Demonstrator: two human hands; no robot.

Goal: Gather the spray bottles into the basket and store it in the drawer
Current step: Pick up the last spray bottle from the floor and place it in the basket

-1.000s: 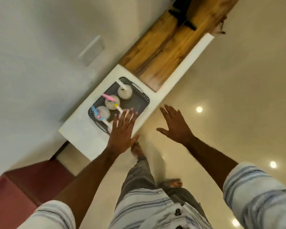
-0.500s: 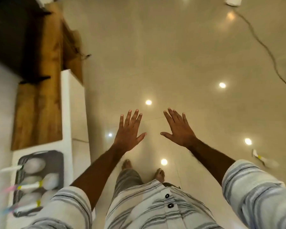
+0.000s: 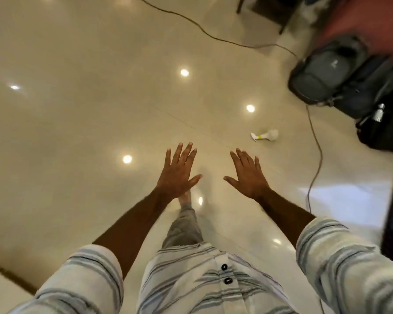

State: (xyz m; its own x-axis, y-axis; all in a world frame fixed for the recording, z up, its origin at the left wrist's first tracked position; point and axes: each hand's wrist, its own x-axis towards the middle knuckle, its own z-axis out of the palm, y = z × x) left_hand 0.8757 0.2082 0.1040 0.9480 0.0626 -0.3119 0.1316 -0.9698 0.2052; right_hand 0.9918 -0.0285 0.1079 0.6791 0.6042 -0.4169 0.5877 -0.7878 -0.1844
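Gleaming with ceiling-light reflections, the pale tiled floor (image 3: 82, 105) lies wide and bare ahead. Left hand (image 3: 177, 175) and right hand (image 3: 247, 177) hover with released grip, fingers spread. A spray bottle (image 3: 267, 135) lies on the floor, right of the hands, near dark bags (image 3: 340, 75) and a cable (image 3: 317, 155).

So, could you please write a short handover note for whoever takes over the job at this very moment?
Left hand: open, fingers spread, empty, held out over the floor.
Right hand: open, empty, held out alongside the left one.
Spray bottle: lying on its side on the glossy floor, ahead and to the right of the right hand, near a cable and the dark bags.
Basket and drawer: not in view now.
Done: cannot be judged from this view.
Left: pick up this bottle, probably with the right hand, put it in the basket, then store the basket in the drawer.
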